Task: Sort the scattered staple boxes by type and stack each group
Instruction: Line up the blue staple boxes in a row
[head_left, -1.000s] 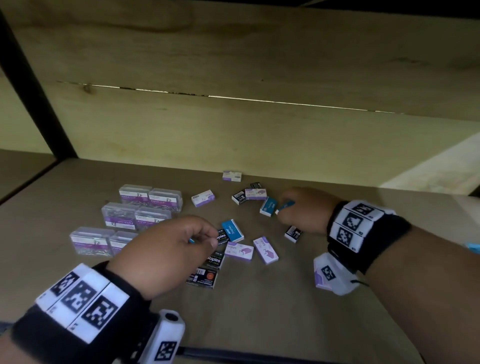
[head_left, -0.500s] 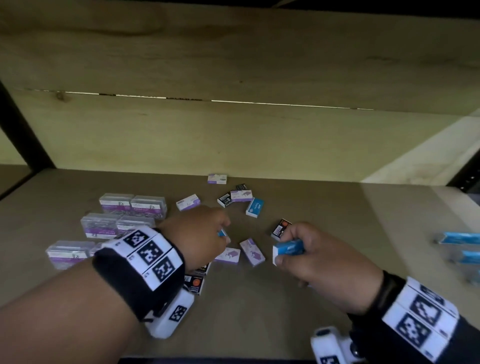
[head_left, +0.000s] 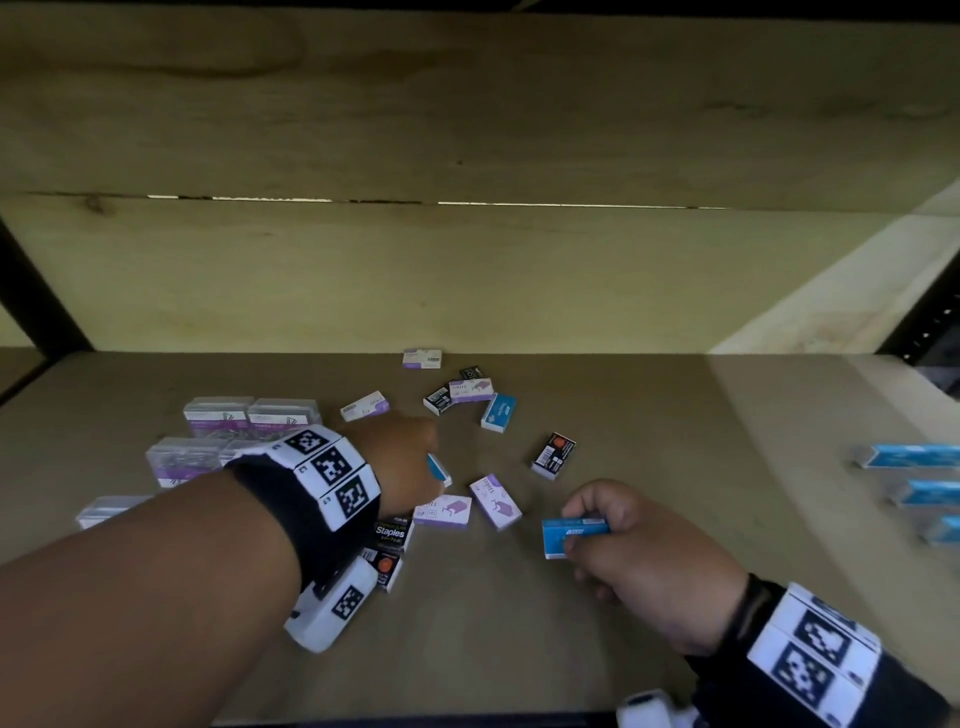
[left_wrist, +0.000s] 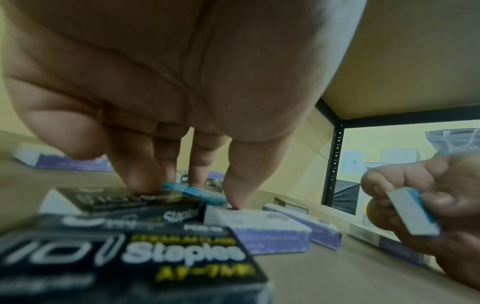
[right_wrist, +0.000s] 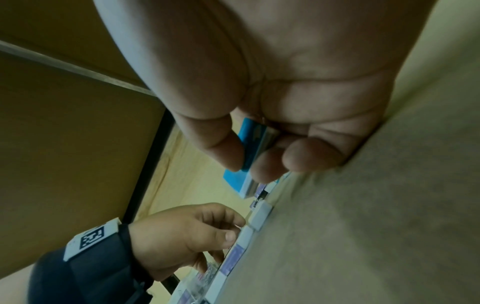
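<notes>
On a brown shelf board (head_left: 519, 649) under a wooden shelf, I am pinching a small blue cardboard staple box (head_left: 571, 538) between the thumb and fingers of my right hand (head_left: 639, 561), lifted just off the board. My left hand (head_left: 402, 462) is reaching down with curled fingertips closing on a second blue staple box (left_wrist: 193, 193) lying among black staple boxes (head_left: 390, 535) and purple-and-white staple boxes (head_left: 496, 501). Clear plastic cases with purple labels (head_left: 249, 415) are sitting at left, while more blue boxes (head_left: 909, 457) are lying well apart at far right.
</notes>
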